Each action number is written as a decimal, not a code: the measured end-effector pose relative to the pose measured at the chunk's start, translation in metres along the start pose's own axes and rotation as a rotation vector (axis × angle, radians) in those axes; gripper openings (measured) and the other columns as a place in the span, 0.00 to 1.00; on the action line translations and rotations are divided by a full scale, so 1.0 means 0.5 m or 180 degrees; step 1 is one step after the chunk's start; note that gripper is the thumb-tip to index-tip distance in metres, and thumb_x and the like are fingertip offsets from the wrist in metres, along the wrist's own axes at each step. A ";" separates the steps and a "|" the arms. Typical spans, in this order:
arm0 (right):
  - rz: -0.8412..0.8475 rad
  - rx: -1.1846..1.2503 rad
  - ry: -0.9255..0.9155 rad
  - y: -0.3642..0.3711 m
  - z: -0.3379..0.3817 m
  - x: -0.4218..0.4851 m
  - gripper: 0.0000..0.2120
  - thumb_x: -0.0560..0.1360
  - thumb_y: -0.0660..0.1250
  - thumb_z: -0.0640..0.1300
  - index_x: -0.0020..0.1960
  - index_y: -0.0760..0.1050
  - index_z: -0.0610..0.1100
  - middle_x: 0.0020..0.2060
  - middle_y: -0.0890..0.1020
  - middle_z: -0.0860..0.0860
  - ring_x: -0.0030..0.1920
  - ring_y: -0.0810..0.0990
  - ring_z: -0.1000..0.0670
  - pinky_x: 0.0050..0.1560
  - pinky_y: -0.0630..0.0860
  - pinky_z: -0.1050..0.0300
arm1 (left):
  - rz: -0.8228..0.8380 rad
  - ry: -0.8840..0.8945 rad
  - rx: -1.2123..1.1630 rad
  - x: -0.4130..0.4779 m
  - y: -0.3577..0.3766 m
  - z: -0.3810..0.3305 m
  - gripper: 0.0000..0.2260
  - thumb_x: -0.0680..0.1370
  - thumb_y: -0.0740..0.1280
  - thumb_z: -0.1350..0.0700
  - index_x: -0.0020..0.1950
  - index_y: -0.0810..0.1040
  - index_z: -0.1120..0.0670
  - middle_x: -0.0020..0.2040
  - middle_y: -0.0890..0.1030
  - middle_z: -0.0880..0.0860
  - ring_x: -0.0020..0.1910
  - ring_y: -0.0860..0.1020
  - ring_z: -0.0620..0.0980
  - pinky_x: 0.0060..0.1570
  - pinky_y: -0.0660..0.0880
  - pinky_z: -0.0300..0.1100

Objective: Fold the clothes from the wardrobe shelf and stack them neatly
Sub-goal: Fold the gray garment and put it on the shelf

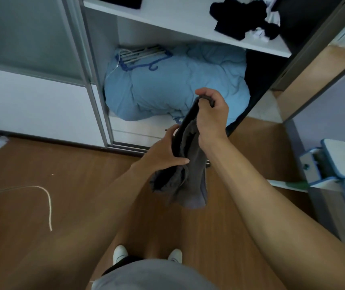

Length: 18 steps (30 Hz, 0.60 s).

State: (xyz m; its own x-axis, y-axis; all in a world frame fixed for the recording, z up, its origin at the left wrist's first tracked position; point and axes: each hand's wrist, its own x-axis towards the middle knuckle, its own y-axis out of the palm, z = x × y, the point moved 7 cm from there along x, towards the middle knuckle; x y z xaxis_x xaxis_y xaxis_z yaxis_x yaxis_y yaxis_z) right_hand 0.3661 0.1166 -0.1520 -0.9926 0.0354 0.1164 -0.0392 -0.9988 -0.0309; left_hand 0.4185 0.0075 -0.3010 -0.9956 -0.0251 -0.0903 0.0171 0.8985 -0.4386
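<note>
Grey-ish dark garment (pixel 188 164) hangs in mid air btw both hands, in front of the open wardrobe (pixel 129 32) and above the wood floor (pixel 41 216). Right hand (pixel 211 118) is the higher one: arm reaches fwd, wrist bent down, fingers curled over the top edge of the cloth, so it's pinching that edge tight. Left hand (pixel 162 152) sits lower, approx mid way down the garment. Its thumb is laid across the front and the index finger runs along the left side. The other fingers are behind the fabric so can't see them, but it's def gripping the cloth. Bottom of the garment dangles bunched up below the left hand.

Shelf (pixel 167 24) up top has a messy pile (pixel 242 17) of black and white clothes on the right end, plus a dark item (pixel 119 1) at the left, cut off by the frame edge. Under the shelf there's a big blue duvet (pixel 167 86) w/ a few hangers (pixel 142 56) lying on it. Pale cord (pixel 49 206) lies curved on the floor to the left, well apart from the white shoes (pixel 120 253) at the bottom.
</note>
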 end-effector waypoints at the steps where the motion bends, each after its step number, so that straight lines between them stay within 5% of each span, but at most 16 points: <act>1: 0.0010 -0.0042 0.0026 -0.004 0.000 0.004 0.16 0.77 0.57 0.29 0.46 0.79 0.45 0.38 0.77 0.54 0.37 0.73 0.55 0.42 0.71 0.61 | -0.0153 0.0018 0.0202 0.003 0.004 -0.006 0.47 0.65 0.78 0.43 0.75 0.52 0.38 0.62 0.80 0.48 0.58 0.81 0.49 0.57 0.79 0.47; 7: 0.0524 -0.0927 -0.0118 -0.013 0.017 0.008 0.17 0.72 0.60 0.28 0.44 0.84 0.45 0.38 0.83 0.53 0.41 0.79 0.55 0.46 0.77 0.60 | -0.0296 -0.0315 0.0060 0.019 0.047 0.005 0.24 0.69 0.72 0.52 0.62 0.69 0.50 0.51 0.78 0.47 0.52 0.80 0.51 0.42 0.74 0.42; 12: 0.1193 -0.1766 -0.0341 -0.027 0.028 0.012 0.14 0.71 0.65 0.33 0.39 0.85 0.48 0.39 0.86 0.53 0.43 0.82 0.57 0.44 0.77 0.66 | -0.0171 -0.0380 0.0354 0.014 0.020 0.046 0.21 0.72 0.72 0.56 0.64 0.73 0.53 0.59 0.81 0.55 0.59 0.79 0.55 0.59 0.75 0.52; 15: 0.1181 -0.1821 -0.0302 -0.042 0.023 0.018 0.12 0.71 0.66 0.34 0.38 0.85 0.48 0.33 0.83 0.56 0.36 0.78 0.60 0.39 0.72 0.69 | 0.0048 -0.0080 0.0498 0.003 -0.006 0.045 0.17 0.75 0.74 0.51 0.63 0.78 0.51 0.57 0.83 0.52 0.57 0.80 0.52 0.55 0.75 0.46; 18: 0.1141 -0.1779 -0.0265 -0.046 0.011 0.021 0.12 0.72 0.66 0.35 0.42 0.86 0.47 0.38 0.85 0.55 0.40 0.80 0.60 0.42 0.74 0.69 | 0.0203 0.0045 0.0823 -0.006 -0.028 0.038 0.08 0.77 0.71 0.45 0.53 0.79 0.45 0.51 0.83 0.49 0.51 0.81 0.50 0.47 0.75 0.44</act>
State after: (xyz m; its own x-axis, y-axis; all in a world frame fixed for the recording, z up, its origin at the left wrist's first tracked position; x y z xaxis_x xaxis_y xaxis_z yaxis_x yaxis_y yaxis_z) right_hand 0.3573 0.1399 -0.1445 -0.9440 -0.3205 0.0787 0.2154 -0.7790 -0.5889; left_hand 0.4231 -0.0134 -0.3118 -0.9929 0.0357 -0.1132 0.1009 0.7563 -0.6464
